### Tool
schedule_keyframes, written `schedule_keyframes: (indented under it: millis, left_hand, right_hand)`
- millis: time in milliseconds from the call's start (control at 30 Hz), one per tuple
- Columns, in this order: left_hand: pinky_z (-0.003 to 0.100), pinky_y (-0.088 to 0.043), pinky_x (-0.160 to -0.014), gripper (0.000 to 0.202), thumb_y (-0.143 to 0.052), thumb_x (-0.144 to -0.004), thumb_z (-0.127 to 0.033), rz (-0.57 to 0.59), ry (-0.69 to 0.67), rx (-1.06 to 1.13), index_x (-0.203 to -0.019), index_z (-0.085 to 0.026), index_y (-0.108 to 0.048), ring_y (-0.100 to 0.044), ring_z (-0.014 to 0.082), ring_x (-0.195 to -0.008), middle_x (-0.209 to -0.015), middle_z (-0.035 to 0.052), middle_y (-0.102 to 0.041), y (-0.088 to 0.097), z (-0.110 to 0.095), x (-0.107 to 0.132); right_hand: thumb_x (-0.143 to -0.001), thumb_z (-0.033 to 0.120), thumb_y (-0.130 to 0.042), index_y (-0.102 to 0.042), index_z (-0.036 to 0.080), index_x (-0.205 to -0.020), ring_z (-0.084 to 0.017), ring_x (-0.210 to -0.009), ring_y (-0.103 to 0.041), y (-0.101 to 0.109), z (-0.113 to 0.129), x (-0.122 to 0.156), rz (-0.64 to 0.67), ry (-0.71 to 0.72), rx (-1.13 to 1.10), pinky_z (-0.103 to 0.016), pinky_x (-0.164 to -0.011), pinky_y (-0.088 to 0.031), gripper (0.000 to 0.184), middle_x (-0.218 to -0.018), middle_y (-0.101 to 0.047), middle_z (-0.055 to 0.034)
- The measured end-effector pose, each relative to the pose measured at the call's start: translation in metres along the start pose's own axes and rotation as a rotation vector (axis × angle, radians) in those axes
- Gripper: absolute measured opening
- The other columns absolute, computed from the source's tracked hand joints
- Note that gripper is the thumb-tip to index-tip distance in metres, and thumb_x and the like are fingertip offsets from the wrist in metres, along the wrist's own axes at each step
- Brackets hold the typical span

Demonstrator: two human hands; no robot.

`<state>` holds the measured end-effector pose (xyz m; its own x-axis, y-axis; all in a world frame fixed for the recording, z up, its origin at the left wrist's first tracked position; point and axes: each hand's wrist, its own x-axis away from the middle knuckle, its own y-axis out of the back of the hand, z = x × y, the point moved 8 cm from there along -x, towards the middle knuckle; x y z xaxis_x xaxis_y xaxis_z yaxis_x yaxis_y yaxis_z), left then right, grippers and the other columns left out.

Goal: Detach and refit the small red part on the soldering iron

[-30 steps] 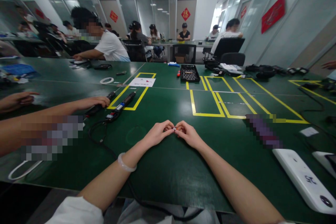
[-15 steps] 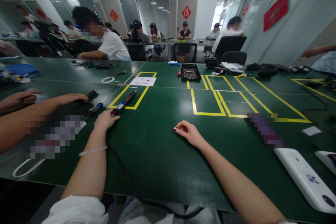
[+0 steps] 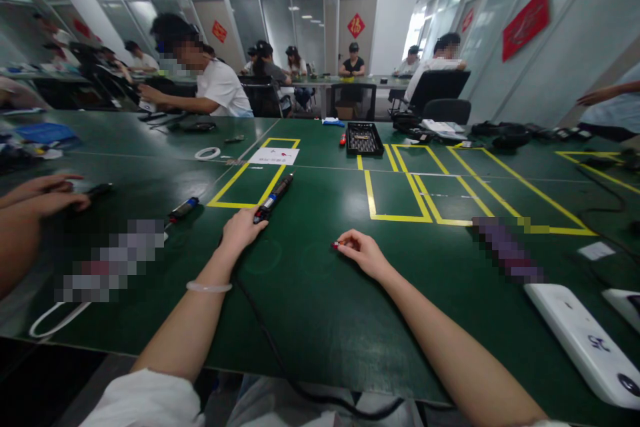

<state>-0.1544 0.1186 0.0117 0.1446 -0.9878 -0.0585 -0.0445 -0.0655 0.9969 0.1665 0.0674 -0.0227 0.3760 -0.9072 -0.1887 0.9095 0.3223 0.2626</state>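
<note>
In the head view my left hand is closed around the rear end of a black rod-shaped tool with a blue band. The tool's thin end points away and to the right, over the yellow-taped frame's near right corner. A black cable runs from beneath that hand toward my lap. My right hand rests on the green table, its thumb and finger pinching a small red piece. The fingers partly cover this piece, so its kind is unclear.
A similar blue-banded tool lies at left, near another person's hands. A white card, a black tray of small parts and a red item lie farther back. A white device stands at right.
My left hand has carried the rod-shaped tool to the right, away from the other person's tools. My right hand has barely moved. The neighbour's hand has drawn back left with a dark tool.
</note>
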Motion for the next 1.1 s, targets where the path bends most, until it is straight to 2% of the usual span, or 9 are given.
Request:
schedule_keyframes:
  millis: [133,300,467,600,800,933,1100]
  left_hand:
    - [0.034,-0.048,-0.084,0.056,-0.051,-0.086,-0.046,-0.025,-0.183,0.045,-0.136,-0.022,-0.048,-0.059,0.0279,-0.109,-0.127,0.0115,-0.058,-0.001,-0.058,0.018]
    - [0.034,-0.049,-0.084,0.053,-0.053,-0.087,-0.042,-0.005,-0.396,0.119,-0.135,-0.021,-0.046,-0.058,0.0271,-0.108,-0.125,0.0115,-0.057,-0.003,-0.128,0.050]
    - [0.035,-0.049,-0.086,0.052,-0.053,-0.088,-0.038,0.025,-0.533,0.151,-0.136,-0.020,-0.042,-0.057,0.0265,-0.110,-0.124,0.0125,-0.056,-0.005,-0.172,0.078]
    - [0.035,-0.047,-0.092,0.051,-0.051,-0.090,-0.036,0.043,-0.605,0.174,-0.137,-0.020,-0.040,-0.055,0.0245,-0.113,-0.128,0.0121,-0.053,-0.004,-0.186,0.092]
    - [0.036,-0.047,-0.092,0.050,-0.049,-0.090,-0.034,0.062,-0.616,0.188,-0.137,-0.020,-0.038,-0.055,0.0246,-0.114,-0.130,0.0128,-0.051,-0.003,-0.189,0.096]
    - [0.037,-0.046,-0.096,0.051,-0.049,-0.090,-0.033,0.042,-0.625,0.200,-0.138,-0.022,-0.037,-0.052,0.0250,-0.119,-0.137,0.0122,-0.048,-0.003,-0.189,0.097]
    - [0.040,-0.043,-0.100,0.062,-0.055,-0.087,-0.038,0.005,-0.671,0.162,-0.141,-0.019,-0.032,-0.048,0.0283,-0.124,-0.147,0.0134,-0.039,-0.005,-0.195,0.096]
  right_hand:
    - [-0.081,0.037,-0.065,-0.061,0.016,-0.092,-0.011,-0.061,-0.047,0.000,0.004,0.000,-0.022,0.011,0.010,-0.022,-0.057,-0.037,0.023,-0.075,-0.057,0.0007]
    - [-0.085,0.032,-0.061,-0.057,0.019,-0.096,-0.011,-0.063,-0.048,0.001,0.014,0.003,-0.062,0.092,0.079,-0.023,-0.060,-0.040,0.018,-0.079,-0.057,0.0003]
    - [-0.087,0.026,-0.057,-0.056,0.019,-0.087,-0.013,-0.066,-0.049,0.002,0.024,0.006,-0.093,0.223,0.313,-0.025,-0.064,-0.041,0.006,-0.080,-0.053,-0.0005]
    - [-0.088,0.022,-0.056,-0.056,0.020,-0.087,-0.014,-0.072,-0.052,-0.004,0.025,0.007,-0.062,0.251,0.454,-0.025,-0.067,-0.042,0.002,-0.088,-0.054,-0.0019]
    - [-0.089,0.023,-0.057,-0.059,0.022,-0.091,-0.018,-0.086,-0.057,-0.010,0.028,0.007,-0.070,0.262,0.644,-0.026,-0.074,-0.045,0.003,-0.099,-0.056,-0.0042]
    - [-0.089,0.020,-0.057,-0.060,0.022,-0.095,-0.019,-0.094,-0.057,-0.008,0.031,0.008,-0.048,0.281,0.634,-0.028,-0.079,-0.047,0.007,-0.104,-0.057,-0.0055]
    - [-0.092,0.018,-0.051,-0.061,0.021,-0.095,-0.019,-0.097,-0.058,-0.005,0.032,0.008,-0.028,0.304,0.580,-0.029,-0.084,-0.048,0.011,-0.102,-0.060,-0.0065]
